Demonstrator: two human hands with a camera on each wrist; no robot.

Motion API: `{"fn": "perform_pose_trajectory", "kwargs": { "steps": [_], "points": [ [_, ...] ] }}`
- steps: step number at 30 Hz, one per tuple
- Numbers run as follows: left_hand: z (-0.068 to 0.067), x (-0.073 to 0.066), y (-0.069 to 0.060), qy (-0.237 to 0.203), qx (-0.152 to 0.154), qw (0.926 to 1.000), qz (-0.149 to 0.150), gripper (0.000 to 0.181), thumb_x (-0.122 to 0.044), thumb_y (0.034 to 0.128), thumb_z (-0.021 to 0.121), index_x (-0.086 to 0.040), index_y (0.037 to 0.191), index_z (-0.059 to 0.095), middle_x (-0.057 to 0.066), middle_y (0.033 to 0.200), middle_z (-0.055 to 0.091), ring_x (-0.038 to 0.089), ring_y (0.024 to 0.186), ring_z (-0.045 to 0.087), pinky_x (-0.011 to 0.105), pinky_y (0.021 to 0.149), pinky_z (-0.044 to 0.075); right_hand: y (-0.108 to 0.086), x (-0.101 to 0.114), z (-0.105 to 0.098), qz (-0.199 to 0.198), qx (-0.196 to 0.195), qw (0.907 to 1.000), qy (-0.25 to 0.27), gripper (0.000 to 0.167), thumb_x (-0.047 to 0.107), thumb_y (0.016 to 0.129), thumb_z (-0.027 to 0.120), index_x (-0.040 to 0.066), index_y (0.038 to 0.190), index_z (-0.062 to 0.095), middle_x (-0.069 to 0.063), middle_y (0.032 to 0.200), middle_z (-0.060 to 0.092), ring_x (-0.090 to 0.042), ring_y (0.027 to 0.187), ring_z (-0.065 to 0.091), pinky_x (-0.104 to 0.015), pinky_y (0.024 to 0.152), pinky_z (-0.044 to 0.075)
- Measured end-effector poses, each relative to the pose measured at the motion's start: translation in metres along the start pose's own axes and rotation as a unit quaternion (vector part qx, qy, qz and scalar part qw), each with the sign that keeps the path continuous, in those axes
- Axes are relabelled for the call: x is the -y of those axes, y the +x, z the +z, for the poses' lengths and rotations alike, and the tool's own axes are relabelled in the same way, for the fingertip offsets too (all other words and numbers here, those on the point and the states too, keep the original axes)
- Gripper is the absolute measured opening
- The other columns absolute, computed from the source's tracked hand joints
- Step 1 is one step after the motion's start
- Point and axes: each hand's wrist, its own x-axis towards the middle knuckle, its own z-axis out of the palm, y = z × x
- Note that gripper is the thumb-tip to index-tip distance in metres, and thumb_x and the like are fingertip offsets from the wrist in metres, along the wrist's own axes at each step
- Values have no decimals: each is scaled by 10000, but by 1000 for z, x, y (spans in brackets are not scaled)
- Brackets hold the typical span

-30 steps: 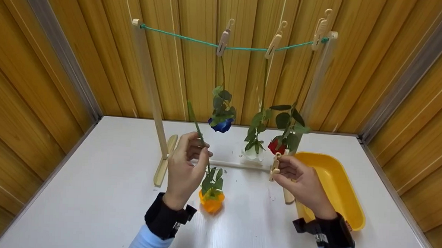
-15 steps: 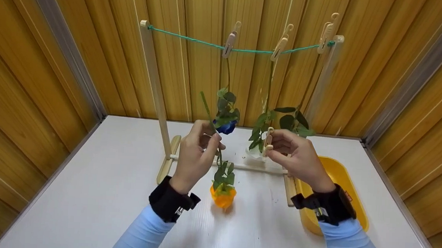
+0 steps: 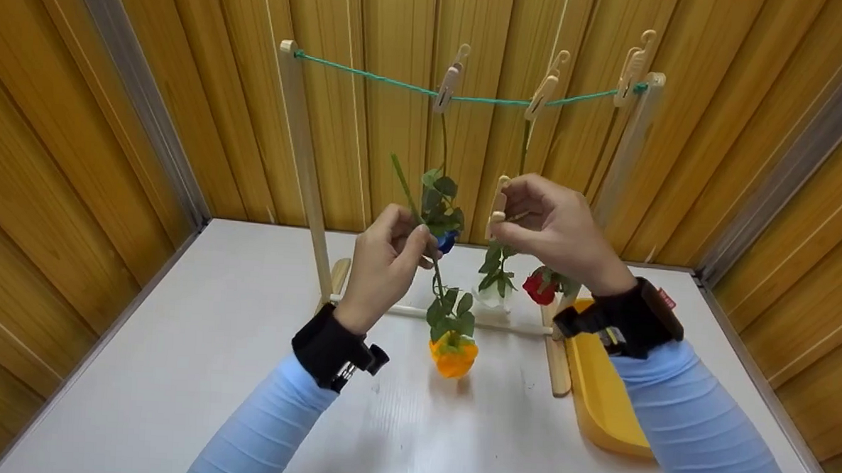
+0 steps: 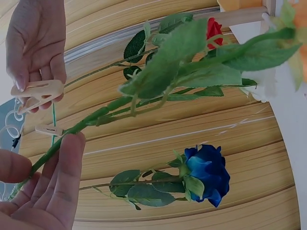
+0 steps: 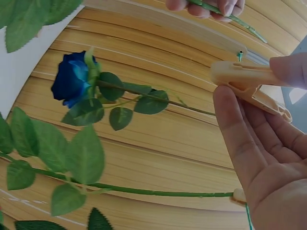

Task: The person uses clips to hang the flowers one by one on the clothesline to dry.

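My left hand [image 3: 391, 264] pinches the green stem of an orange rose [image 3: 453, 355], which hangs bloom down with the bare stem end above my fingers. In my right hand [image 3: 556, 225] a beige clothespin [image 5: 244, 86] is pinched between thumb and fingers; it is below the teal line [image 3: 487, 100]. On that line, clothespins hold a blue rose [image 4: 207, 175], a white rose [image 3: 493, 291] and a red rose [image 3: 540, 287], all upside down. The right hand partly covers the stems of the white and red roses in the head view.
The line runs between two wooden posts [image 3: 303, 167] joined by a pale bar [image 3: 403, 311] near the white table [image 3: 244, 385]. A yellow tub [image 3: 599, 393] stands at the right, partly behind the right forearm. Wood-patterned panels [image 3: 395, 22] enclose the back and sides.
Both hands have risen toward the line, the right one more, bringing its clothespin up and left. The orange rose has been lifted and shifted right. The head view has shifted slightly.
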Motion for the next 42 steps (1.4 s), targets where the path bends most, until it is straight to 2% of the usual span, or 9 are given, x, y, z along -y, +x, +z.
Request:
{"fn": "perform_pose_trajectory", "kwargs": {
  "steps": [7,14,22,26,30,37,42],
  "points": [
    [-1,-4,15,88,7,9999,-62,47,15,1031,546,46,1000,564,227,876,712,320,719,712,318,655,612,29,16,-9,96,60,9999,-16,288,-26,905,709,-29,1179,620,-95,1028,678,-165,904,670,-220,798,570],
    [-3,-5,32,389,-16,9990,-227,48,-6,1015,582,33,995,600,192,887,713,276,716,697,389,661,624,53,22,-11,-182,33,9998,-116,267,-24,894,723,-50,1146,641,-70,983,684,-148,871,675,-217,783,564],
    [-11,-5,45,822,23,9955,-468,89,-68,1032,602,-1,978,626,165,913,697,270,744,687,307,643,609,76,30,-4,-379,-71,9992,-38,251,31,927,755,-46,1148,666,-90,1008,715,-126,884,688,-215,826,558],
    [-16,-5,52,947,-32,9945,-437,119,-91,1045,593,1,988,645,164,932,696,254,792,680,270,649,603,89,37,1,-393,-199,9990,65,260,19,918,763,-56,1153,680,-106,1022,729,-106,874,692,-215,826,553],
    [-20,-3,59,899,-108,9945,-518,127,-81,1047,586,12,993,654,147,914,687,255,775,694,275,649,608,102,45,5,-440,-295,9986,93,241,20,923,750,-54,1142,684,-80,1004,725,-98,867,687,-219,824,547],
    [-26,-2,71,600,-257,9950,-761,128,-45,1037,577,42,967,639,175,888,686,259,695,728,293,638,617,120,59,5,-503,-305,9976,377,219,-5,891,693,-23,1107,664,-30,954,681,-161,869,680,-240,812,554],
    [-30,-2,80,457,-342,9937,-964,135,-43,1044,560,42,971,635,170,894,679,248,695,724,296,642,618,131,63,4,-559,-441,9974,101,185,28,903,715,5,1081,668,-7,938,690,-121,833,673,-219,773,544]
  ]
}}
